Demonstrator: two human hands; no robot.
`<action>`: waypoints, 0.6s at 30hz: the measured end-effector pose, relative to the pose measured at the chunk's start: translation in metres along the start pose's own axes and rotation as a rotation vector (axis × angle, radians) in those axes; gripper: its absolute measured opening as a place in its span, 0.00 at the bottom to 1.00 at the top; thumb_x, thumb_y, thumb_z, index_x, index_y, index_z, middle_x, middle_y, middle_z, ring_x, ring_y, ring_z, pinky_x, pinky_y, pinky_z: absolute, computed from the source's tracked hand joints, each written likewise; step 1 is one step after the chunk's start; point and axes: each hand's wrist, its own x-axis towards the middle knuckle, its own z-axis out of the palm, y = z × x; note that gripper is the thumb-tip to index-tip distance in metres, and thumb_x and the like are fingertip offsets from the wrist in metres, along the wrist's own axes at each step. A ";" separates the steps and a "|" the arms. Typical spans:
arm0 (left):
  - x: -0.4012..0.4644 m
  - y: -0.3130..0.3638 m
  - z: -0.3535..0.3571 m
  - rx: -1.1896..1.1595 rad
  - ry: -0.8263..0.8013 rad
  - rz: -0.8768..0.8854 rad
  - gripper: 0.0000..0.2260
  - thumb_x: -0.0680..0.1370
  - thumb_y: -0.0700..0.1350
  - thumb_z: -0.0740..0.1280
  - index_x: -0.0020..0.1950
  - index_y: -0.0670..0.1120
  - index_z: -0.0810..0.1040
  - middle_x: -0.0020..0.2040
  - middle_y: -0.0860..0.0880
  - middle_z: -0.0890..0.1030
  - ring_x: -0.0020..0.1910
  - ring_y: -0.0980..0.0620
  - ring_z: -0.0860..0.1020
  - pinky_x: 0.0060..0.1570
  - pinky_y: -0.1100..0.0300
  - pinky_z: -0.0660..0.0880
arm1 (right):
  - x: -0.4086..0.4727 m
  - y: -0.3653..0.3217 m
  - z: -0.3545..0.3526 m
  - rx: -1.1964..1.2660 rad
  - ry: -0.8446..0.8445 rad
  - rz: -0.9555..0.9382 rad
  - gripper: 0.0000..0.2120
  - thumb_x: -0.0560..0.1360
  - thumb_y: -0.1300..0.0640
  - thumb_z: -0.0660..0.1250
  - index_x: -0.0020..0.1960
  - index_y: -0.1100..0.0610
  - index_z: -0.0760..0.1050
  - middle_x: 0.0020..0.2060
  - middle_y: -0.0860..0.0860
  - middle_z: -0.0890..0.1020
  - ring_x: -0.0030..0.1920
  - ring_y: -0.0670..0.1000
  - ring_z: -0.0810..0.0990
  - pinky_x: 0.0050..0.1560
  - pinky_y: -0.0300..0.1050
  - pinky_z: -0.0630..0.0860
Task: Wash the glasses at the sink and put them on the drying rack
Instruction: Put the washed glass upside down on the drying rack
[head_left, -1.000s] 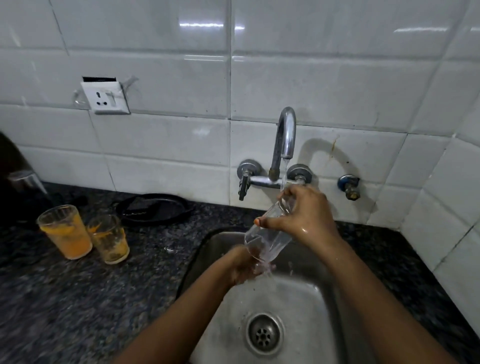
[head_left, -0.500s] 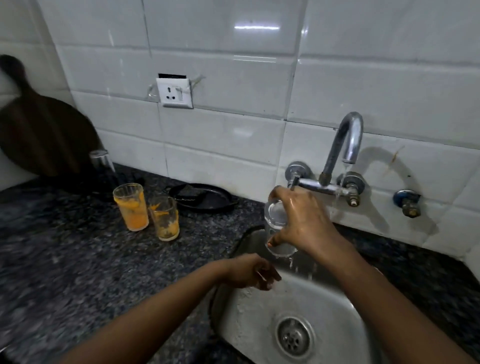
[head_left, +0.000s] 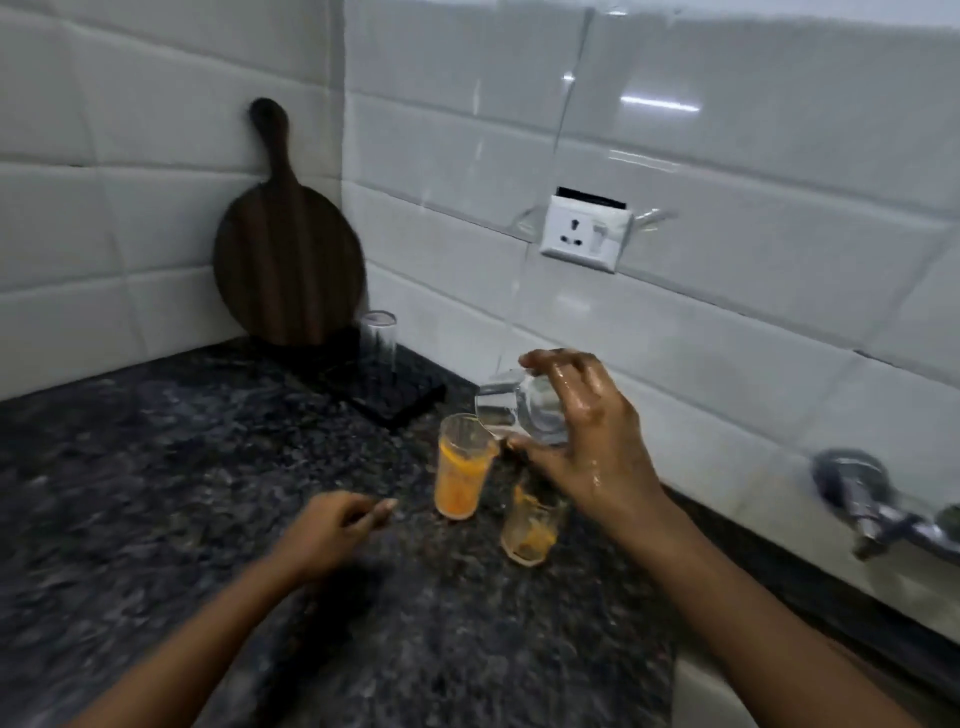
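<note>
Since half a second ago the rinsed glass (head_left: 519, 413) has left the sink and now hangs on its side over the counter (head_left: 156, 493), gripped in the wet right hand (head_left: 587, 441), thumb below and fingers over the top, mouth toward the left. It sits just above and behind the two juice-stained glasses (head_left: 462, 480), which stand near the middle of the counter a little in from the back wall. The left hand (head_left: 332, 530) has come away from the sink too; it hovers low over the counter beside the fuller dirty glass, fingers loosely curled and holding nothing.

The dark drying mat (head_left: 395, 397) lies toward the back left corner of the counter, with one clean glass (head_left: 379, 338) already standing on it, seemingly mouth down, in front of the round wooden board (head_left: 288, 260) leaning in the corner. To finish this step well, I would carry the glass clear over the dirty pair without clipping their rims, turn it mouth down, and set it beside the clean one, not touching it; the hand is wet, so a firm hold matters.

Motion blur softens everything. The nearer dirty glass is partly hidden by the right wrist, the tap (head_left: 878, 509) is cut by the right edge, and of the sink only a pale corner shows at the bottom edge.
</note>
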 end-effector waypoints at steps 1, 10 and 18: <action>0.004 -0.030 -0.012 0.041 0.061 -0.068 0.16 0.77 0.54 0.62 0.34 0.47 0.77 0.33 0.46 0.78 0.37 0.49 0.79 0.35 0.58 0.68 | 0.017 -0.008 0.020 0.014 -0.012 -0.014 0.30 0.65 0.60 0.76 0.64 0.52 0.71 0.59 0.54 0.72 0.55 0.55 0.77 0.49 0.47 0.78; 0.032 -0.172 -0.046 0.463 0.412 -0.226 0.11 0.74 0.50 0.67 0.46 0.43 0.80 0.46 0.44 0.80 0.44 0.42 0.79 0.48 0.49 0.76 | 0.138 -0.042 0.173 0.048 -0.172 0.114 0.32 0.65 0.64 0.74 0.65 0.50 0.68 0.59 0.54 0.71 0.55 0.57 0.76 0.48 0.45 0.74; 0.030 -0.168 -0.041 0.495 0.448 -0.258 0.14 0.76 0.53 0.61 0.52 0.45 0.78 0.55 0.44 0.78 0.53 0.42 0.77 0.54 0.46 0.74 | 0.207 -0.028 0.290 0.204 -0.241 0.465 0.26 0.69 0.62 0.72 0.65 0.53 0.68 0.55 0.52 0.69 0.56 0.58 0.74 0.44 0.36 0.69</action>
